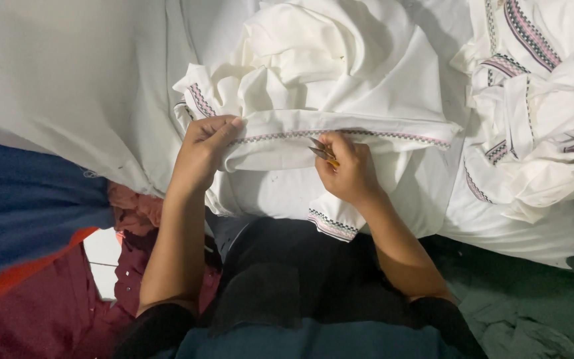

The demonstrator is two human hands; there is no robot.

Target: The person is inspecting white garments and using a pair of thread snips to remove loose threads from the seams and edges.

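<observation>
- Closest in, the person's lap is covered by dark clothing (287,286), with both forearms reaching forward from it.
- The left hand (202,149) is curled shut, thumb pressed over the folded edge of a white garment (340,86), pinching the cloth and holding it taut.
- The right hand (347,169) is closed around a small thread snipper (321,152) with a yellowish handle; its metal tips point left, touching the cloth just below the embroidered trim (340,134).
- That trim, a narrow patterned band in dark and pink stitches, runs straight between the two hands along the garment's edge.
- Below the right hand hangs a cuff (331,225) with the same pattern.
- To the left lie maroon cloth (134,266) and a blue piece with an orange edge (28,213).
- Farther off, a pale sheet (68,73) covers the surface, and a heap of similar white trimmed garments (539,100) is piled to the right, well apart from the hands.
</observation>
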